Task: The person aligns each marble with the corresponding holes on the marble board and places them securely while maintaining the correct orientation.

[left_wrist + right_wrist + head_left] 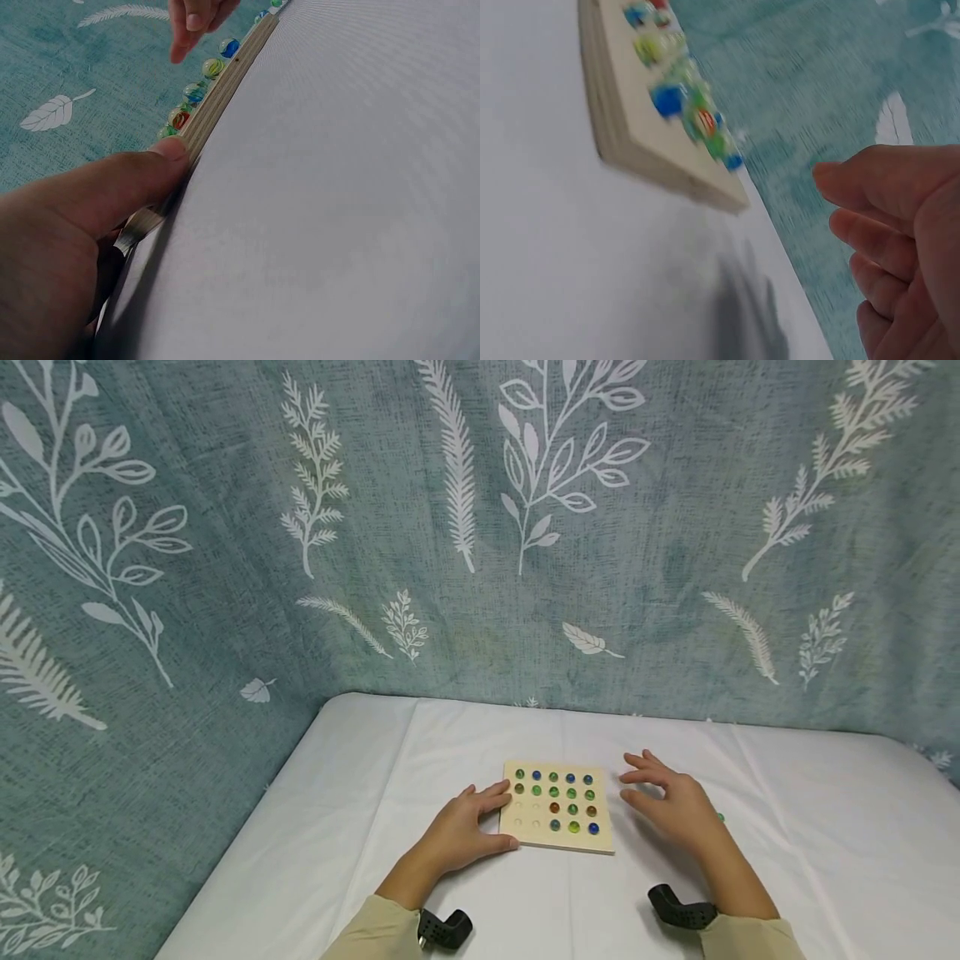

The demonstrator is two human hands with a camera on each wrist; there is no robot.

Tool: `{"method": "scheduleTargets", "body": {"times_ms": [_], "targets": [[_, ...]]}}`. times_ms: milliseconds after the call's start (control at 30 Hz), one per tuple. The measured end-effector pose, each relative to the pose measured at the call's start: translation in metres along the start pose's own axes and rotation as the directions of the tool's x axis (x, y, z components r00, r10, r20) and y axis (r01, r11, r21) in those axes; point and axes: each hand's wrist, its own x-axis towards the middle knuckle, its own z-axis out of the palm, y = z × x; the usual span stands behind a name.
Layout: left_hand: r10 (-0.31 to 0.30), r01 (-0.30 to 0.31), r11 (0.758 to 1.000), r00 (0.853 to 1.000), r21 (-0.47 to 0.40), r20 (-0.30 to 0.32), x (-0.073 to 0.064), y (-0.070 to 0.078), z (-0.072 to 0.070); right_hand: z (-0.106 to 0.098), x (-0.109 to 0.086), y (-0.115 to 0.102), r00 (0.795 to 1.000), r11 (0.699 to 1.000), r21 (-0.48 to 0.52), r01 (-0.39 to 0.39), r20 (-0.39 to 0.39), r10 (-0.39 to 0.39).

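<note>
A pale wooden board (557, 844) with rows of round hollows lies flat on the white cloth. Glass marbles, such as a green marble (573, 809) and a blue marble (593, 828), sit in most hollows; several bare hollows show at its near left. My left hand (468, 831) grips the board's near left corner, thumb along the front edge and fingers at the left side. In the left wrist view, the thumb (169, 150) presses against the board's edge. To the right of the board hovers my right hand (671, 802), fingers loosely bent, with nothing seen between them.
Another green marble (721, 817) lies on the cloth, partly hidden behind the right wrist. A white cloth (375, 760) covers the table. Behind and at the left hangs a teal curtain (420, 527) with white leaf prints. Each wrist wears a black camera mount (678, 910).
</note>
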Motion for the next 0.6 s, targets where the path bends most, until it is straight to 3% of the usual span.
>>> {"method": "scheduleTargets", "body": {"times_ms": [400, 600], "targets": [[-0.012, 0.012, 1.0, 1.0, 0.005, 0.005, 0.001, 0.001, 0.0, -0.038, -0.007, 0.045, 0.99, 0.99, 0.036, -0.134, -0.045, 0.136], [-0.013, 0.013, 1.0, 1.0, 0.002, 0.011, 0.001, 0.0, 0.001, -0.045, -0.012, 0.063, 0.97, 0.97, 0.052, -0.238, -0.048, 0.24]]}}
